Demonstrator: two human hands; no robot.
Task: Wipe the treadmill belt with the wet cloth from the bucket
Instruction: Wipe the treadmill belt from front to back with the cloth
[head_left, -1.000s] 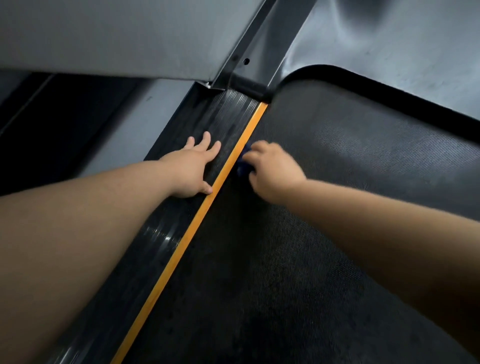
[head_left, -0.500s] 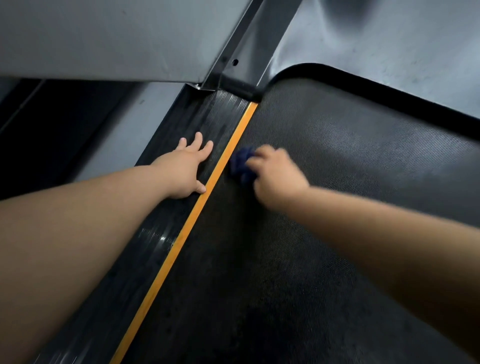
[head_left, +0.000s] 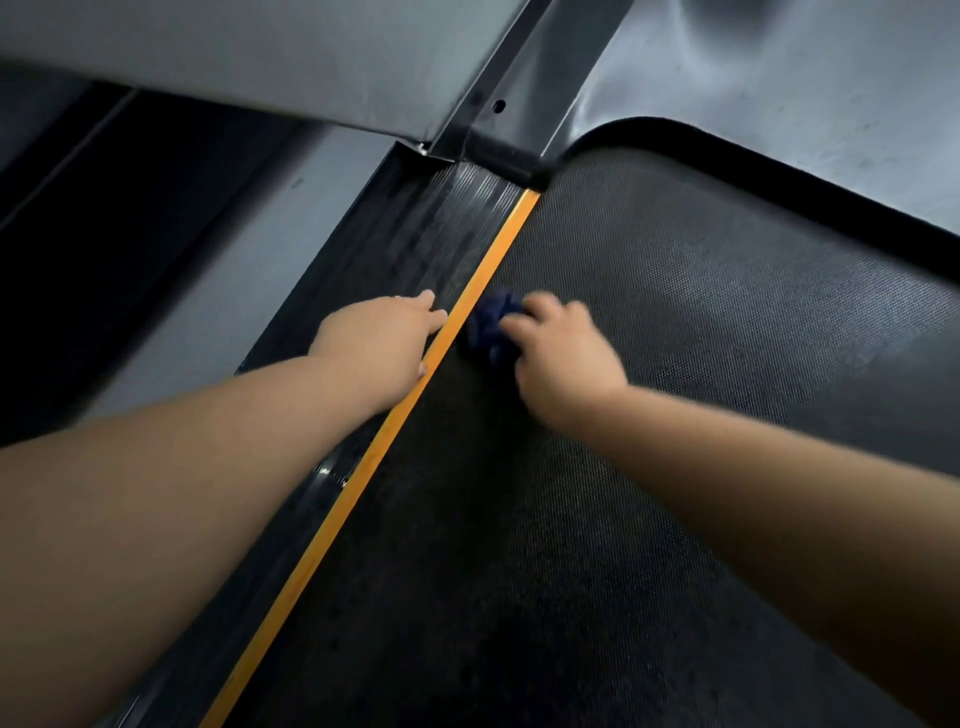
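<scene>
The black textured treadmill belt (head_left: 675, 322) fills the right and lower part of the head view. My right hand (head_left: 563, 353) grips a bunched dark blue cloth (head_left: 488, 325) and presses it on the belt, right beside the orange stripe (head_left: 363, 467). Part of the cloth is hidden under my fingers. My left hand (head_left: 384, 338) rests flat, fingers straight, on the ribbed black side rail (head_left: 436, 234) just left of the stripe. The bucket is out of view.
A dark upright post (head_left: 498, 104) rises from the rail's far end. A grey motor cover (head_left: 805, 93) curves round the belt's front edge. A grey panel (head_left: 234, 52) hangs over the upper left, with dark floor (head_left: 104, 234) beside the treadmill.
My right hand has slid the cloth a little along the belt by the stripe, exposing more of it. My left hand has stayed on the side rail.
</scene>
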